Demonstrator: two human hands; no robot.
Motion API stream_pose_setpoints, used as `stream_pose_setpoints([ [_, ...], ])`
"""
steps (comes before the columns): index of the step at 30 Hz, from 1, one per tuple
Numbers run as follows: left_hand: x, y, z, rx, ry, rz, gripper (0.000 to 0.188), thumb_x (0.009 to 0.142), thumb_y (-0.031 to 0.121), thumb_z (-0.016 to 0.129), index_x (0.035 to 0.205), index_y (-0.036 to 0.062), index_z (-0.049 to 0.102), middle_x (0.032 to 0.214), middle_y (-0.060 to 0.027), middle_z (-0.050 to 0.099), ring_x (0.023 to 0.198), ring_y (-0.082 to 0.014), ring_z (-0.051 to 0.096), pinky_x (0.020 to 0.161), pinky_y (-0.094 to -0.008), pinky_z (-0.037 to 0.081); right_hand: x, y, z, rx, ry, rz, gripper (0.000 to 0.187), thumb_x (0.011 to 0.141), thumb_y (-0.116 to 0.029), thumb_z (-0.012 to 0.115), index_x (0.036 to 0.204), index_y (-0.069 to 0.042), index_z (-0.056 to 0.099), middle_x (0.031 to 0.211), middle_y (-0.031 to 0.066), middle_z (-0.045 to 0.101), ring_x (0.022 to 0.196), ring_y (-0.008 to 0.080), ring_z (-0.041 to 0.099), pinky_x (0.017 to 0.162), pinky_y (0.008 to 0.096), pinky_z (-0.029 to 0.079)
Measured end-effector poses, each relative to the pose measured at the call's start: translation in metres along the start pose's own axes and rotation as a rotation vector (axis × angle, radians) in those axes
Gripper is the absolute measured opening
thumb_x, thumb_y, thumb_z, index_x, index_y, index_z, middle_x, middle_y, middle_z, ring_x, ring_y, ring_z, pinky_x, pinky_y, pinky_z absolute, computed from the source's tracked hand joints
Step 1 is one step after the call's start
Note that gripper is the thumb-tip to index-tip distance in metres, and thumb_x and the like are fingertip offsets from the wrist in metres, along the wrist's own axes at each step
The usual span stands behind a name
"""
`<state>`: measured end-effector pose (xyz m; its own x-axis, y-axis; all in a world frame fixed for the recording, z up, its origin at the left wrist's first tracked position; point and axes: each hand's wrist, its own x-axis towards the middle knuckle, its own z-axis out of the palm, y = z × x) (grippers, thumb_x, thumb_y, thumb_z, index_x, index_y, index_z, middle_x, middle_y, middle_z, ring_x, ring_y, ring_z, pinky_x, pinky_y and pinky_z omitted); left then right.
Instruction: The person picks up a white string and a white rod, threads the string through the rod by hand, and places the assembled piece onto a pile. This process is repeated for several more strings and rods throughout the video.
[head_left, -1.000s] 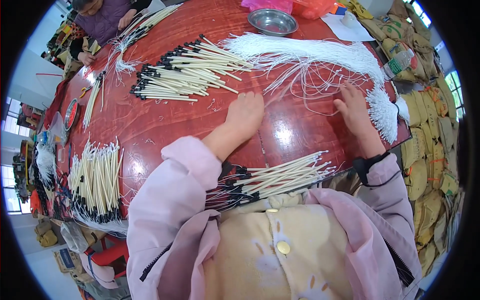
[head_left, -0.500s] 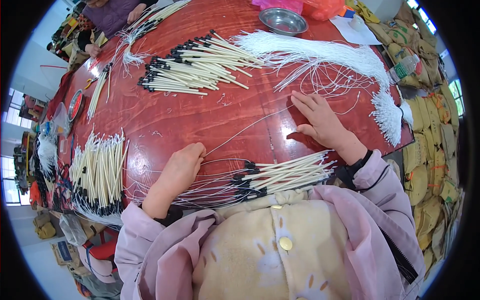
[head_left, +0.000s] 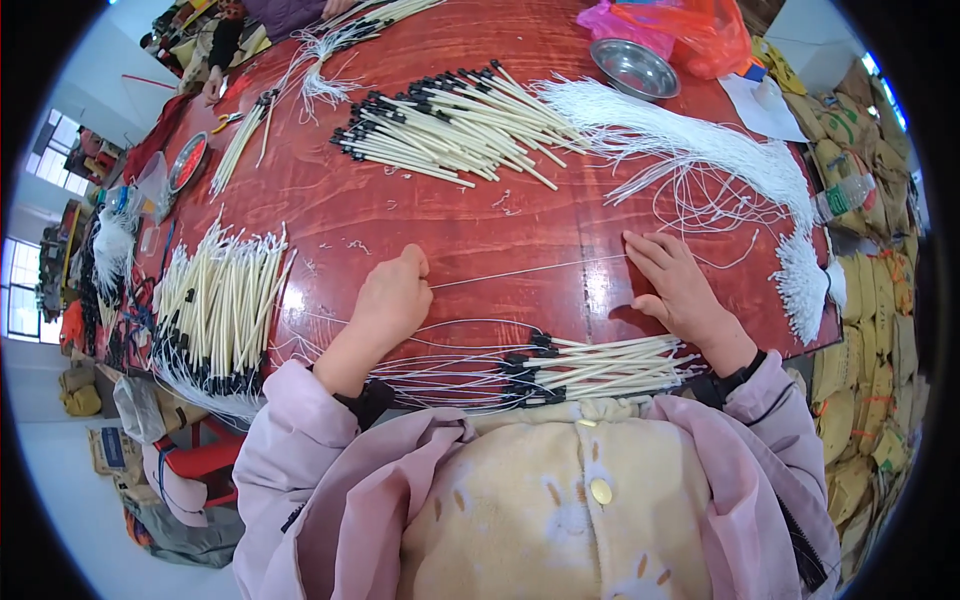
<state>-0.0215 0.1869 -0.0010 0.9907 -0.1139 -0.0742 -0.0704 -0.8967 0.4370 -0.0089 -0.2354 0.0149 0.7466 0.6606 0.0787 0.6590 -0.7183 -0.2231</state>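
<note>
A thin white string [head_left: 530, 272] runs almost straight across the red table, between my two hands. My left hand [head_left: 394, 302] is closed in a pinch on its left end. Flat over the table, my right hand [head_left: 688, 300] has its fingers stretched out and thumb apart; the string reaches its fingertips, where I cannot tell how it is touched. Close to my body lies a bundle of cream sticks [head_left: 610, 366] with black ends, white strings trailing left from them beneath my left forearm. A long hank of white strings [head_left: 700, 150] lies beyond my right hand.
A pile of black-tipped cream sticks [head_left: 455, 135] lies mid-table, and another bundle of sticks [head_left: 222, 310] stands at the left. A metal bowl [head_left: 634, 70] sits at the back near plastic bags [head_left: 690, 35]. Stacked sacks [head_left: 862, 330] line the right. A co-worker's hand [head_left: 213, 86] shows far left.
The string has become straighter and lies more level. My left hand has risen a little and shows its knuckles more. The whole view has shifted, moving things rightward and slightly down.
</note>
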Motion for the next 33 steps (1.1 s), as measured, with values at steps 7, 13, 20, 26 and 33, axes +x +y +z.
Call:
stream_pose_setpoints([
  [7,0.056,0.023,-0.022,0.213,0.214,0.238,0.023,0.089,0.019,0.069,0.105,0.0049,0.059,0.1,-0.0172,0.067,0.096,-0.0396,0.065,0.079,-0.0482,0.054,-0.005,0.003,0.003,0.059,0.036,-0.013,0.085,0.098,-0.067,0.043,0.14,0.006,0.053,0.154,0.0164,0.047,0.134,0.0397,0.043,0.115,0.0494,0.035],
  [13,0.118,0.014,0.002,0.28,0.251,0.497,0.016,0.09,0.014,0.065,0.105,0.0085,0.059,0.103,-0.0127,0.06,0.102,-0.0336,0.063,0.08,-0.0447,0.054,-0.001,0.001,0.006,0.078,0.062,-0.01,0.084,0.099,-0.066,0.042,0.14,0.006,0.053,0.154,0.0165,0.047,0.134,0.0397,0.043,0.114,0.0496,0.034],
  [20,0.128,0.013,0.004,0.36,0.209,0.64,0.014,0.093,0.013,0.06,0.103,0.004,0.058,0.105,-0.0135,0.057,0.105,-0.0315,0.062,0.08,-0.0446,0.053,-0.003,0.005,0.012,0.108,0.1,0.026,0.079,0.1,-0.063,0.044,0.141,0.004,0.053,0.153,0.0166,0.049,0.132,0.0391,0.045,0.114,0.0486,0.034],
  [26,0.121,0.002,-0.002,0.28,0.278,0.597,0.018,0.096,0.015,0.055,0.109,0.0029,0.057,0.104,-0.0173,0.06,0.098,-0.036,0.063,0.081,-0.0485,0.053,-0.004,0.003,0.016,0.126,0.126,0.018,0.075,0.101,-0.061,0.045,0.14,0.002,0.054,0.152,0.0165,0.05,0.13,0.0385,0.046,0.113,0.0474,0.035],
  [33,0.043,-0.012,-0.04,-0.079,0.318,0.381,0.011,0.097,0.009,0.057,0.104,0.0001,0.055,0.095,-0.0211,0.06,0.092,-0.0431,0.059,0.079,-0.0468,0.048,-0.001,0.005,0.016,0.161,0.142,0.03,0.071,0.101,-0.057,0.047,0.138,0.003,0.056,0.15,0.0167,0.052,0.127,0.0376,0.049,0.111,0.046,0.036],
])
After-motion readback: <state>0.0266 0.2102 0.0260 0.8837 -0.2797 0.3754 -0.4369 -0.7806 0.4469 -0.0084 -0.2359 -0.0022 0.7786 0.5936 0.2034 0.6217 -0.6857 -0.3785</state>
